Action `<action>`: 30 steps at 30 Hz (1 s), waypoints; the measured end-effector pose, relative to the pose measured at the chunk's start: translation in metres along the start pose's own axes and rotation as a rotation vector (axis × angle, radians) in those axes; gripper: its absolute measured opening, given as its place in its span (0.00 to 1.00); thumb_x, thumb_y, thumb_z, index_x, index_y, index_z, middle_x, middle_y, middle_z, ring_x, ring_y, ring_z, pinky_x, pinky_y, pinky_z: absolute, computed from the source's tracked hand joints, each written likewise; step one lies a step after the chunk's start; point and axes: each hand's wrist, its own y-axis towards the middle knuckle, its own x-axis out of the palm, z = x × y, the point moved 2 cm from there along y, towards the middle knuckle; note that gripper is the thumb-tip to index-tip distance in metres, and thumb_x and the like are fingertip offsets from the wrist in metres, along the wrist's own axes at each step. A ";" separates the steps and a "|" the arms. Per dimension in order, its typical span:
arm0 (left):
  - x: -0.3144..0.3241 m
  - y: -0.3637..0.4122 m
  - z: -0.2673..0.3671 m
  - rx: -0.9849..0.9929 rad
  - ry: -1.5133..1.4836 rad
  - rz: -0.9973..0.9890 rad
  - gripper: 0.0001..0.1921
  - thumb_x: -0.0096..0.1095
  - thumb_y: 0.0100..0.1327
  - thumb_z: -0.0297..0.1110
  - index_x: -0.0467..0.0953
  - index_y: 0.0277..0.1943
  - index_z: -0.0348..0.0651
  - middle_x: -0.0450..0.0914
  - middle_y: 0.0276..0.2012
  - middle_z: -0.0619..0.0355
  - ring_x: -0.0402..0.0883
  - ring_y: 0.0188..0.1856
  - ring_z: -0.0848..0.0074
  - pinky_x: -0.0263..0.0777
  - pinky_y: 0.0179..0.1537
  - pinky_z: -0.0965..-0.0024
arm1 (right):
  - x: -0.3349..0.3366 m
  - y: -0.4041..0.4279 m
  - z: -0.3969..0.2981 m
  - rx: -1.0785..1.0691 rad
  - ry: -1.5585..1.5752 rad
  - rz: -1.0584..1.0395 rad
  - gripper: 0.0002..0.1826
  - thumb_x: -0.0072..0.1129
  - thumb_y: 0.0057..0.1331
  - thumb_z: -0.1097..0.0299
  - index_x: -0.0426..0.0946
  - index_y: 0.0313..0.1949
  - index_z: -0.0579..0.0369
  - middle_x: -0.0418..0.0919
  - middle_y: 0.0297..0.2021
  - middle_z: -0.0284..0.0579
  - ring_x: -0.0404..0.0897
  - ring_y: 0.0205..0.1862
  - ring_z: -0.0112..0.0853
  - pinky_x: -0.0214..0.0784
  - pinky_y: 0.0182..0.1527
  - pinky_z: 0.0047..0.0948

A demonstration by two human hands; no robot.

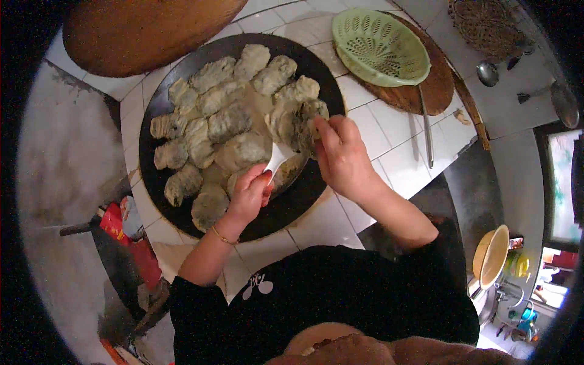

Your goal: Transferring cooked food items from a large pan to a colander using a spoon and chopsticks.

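A large dark wok point(159, 100) is set in a white-tiled stove top, with several pale, pleated dough pieces with dark patches point(230, 121) lying close together in it. My left hand point(248, 191) grips the handle of a white spatula-like utensil point(279, 157), its head low among the pieces at the wok's right half. My right hand point(342, 153) pinches the edge of a dough piece point(308, 121) at the wok's right side, just beyond that utensil. The fingertips of the right hand are partly hidden against the dough, and the utensil's tip is partly covered.
A green plastic colander point(381, 48) rests on a round wooden lid point(438, 91) at the upper right, with a metal handle point(426, 127) sticking out beside it. A large brown wooden board point(146, 32) is at the upper left. Ladles point(488, 74) hang at right; a yellow basin point(490, 258) stands below.
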 end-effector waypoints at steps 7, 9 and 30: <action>0.079 0.051 0.082 0.207 0.029 0.001 0.10 0.46 0.63 0.35 0.73 0.40 0.40 0.66 0.20 0.66 0.58 0.17 0.87 0.52 0.17 0.82 | -0.062 0.059 0.080 -0.035 0.021 0.247 0.20 0.52 0.51 0.80 0.69 0.47 0.62 0.66 0.39 0.58 0.71 0.39 0.48 0.68 0.41 0.37; 0.107 0.072 0.110 0.269 0.022 -0.026 0.09 0.46 0.62 0.33 0.73 0.39 0.40 0.66 0.20 0.65 0.57 0.16 0.87 0.50 0.15 0.80 | -0.075 0.080 0.120 -0.029 0.023 0.233 0.18 0.51 0.52 0.80 0.70 0.45 0.63 0.68 0.38 0.57 0.72 0.38 0.46 0.68 0.40 0.37; 0.227 0.336 0.151 0.152 0.855 0.040 0.11 0.49 0.55 0.29 0.69 0.19 0.38 0.67 0.13 0.56 0.63 0.12 0.74 0.53 0.12 0.67 | -0.018 0.144 0.428 0.326 0.136 -0.228 0.21 0.48 0.47 0.77 0.75 0.44 0.55 0.75 0.35 0.53 0.74 0.41 0.45 0.67 0.46 0.33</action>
